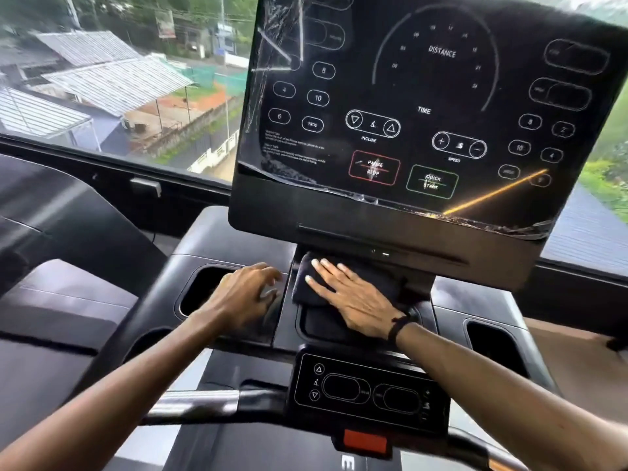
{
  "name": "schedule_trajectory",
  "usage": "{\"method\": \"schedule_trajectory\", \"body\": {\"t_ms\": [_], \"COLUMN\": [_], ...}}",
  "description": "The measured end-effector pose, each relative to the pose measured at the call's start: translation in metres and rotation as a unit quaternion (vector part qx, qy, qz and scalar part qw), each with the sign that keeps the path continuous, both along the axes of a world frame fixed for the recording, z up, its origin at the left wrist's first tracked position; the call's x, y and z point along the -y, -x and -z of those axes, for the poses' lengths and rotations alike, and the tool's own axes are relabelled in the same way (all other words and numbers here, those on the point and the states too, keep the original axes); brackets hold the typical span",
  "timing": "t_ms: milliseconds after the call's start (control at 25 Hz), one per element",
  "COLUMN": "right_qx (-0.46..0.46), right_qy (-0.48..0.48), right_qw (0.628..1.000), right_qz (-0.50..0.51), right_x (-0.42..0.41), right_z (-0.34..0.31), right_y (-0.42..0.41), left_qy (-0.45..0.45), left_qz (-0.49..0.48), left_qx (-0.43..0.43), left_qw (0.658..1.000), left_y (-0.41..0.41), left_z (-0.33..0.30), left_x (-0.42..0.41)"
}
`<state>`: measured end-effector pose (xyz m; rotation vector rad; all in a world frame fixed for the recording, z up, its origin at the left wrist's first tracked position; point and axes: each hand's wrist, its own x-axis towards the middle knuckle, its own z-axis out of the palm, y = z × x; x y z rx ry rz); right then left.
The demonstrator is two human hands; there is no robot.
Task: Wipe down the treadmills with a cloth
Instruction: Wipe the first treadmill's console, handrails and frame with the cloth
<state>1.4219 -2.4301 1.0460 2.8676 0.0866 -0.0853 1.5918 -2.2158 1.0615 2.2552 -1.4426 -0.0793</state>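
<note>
A dark folded cloth point(306, 283) lies on the treadmill's centre tray point(319, 329), just below the big black console screen point(424, 107). My right hand point(350, 295) lies flat on the cloth with straight fingers, pressing it down. My left hand point(243, 295) rests on the console deck to the left of the cloth, fingers loosely curled and blurred, holding nothing that I can see.
Cup-holder recesses sit at the left point(204, 287) and right point(489, 341) of the deck. A lower control panel point(367, 390) with a red safety key point(365, 440) and a handlebar point(210, 404) lie near me. Another treadmill point(51, 266) stands left; a window point(119, 73) is ahead.
</note>
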Motion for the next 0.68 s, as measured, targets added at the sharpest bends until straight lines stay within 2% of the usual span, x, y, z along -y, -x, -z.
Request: {"method": "schedule_trajectory", "body": {"t_ms": [120, 240, 440, 520, 680], "right_qx": [0.013, 0.01, 0.024, 0.016, -0.015], "right_qy": [0.03, 0.063, 0.077, 0.075, 0.06], "right_qw": [0.999, 0.993, 0.984, 0.99, 0.998], "right_qz": [-0.02, -0.097, -0.16, -0.123, 0.014], "right_x": [-0.015, -0.016, 0.031, 0.062, 0.111], "right_z": [-0.009, -0.007, -0.007, -0.007, -0.003], "right_y": [-0.056, -0.094, -0.052, -0.01, 0.074], "left_qy": [0.034, 0.067, 0.083, 0.075, 0.063], "left_qz": [-0.018, -0.013, 0.075, 0.104, 0.138], "left_qx": [-0.001, 0.023, 0.043, 0.047, 0.049], "left_qw": [0.999, 0.997, 0.993, 0.991, 0.987], "left_y": [-0.012, -0.015, -0.019, -0.021, -0.013], "left_z": [0.002, 0.003, 0.008, 0.007, 0.012], "left_x": [-0.005, -0.004, 0.015, 0.032, 0.053]}}
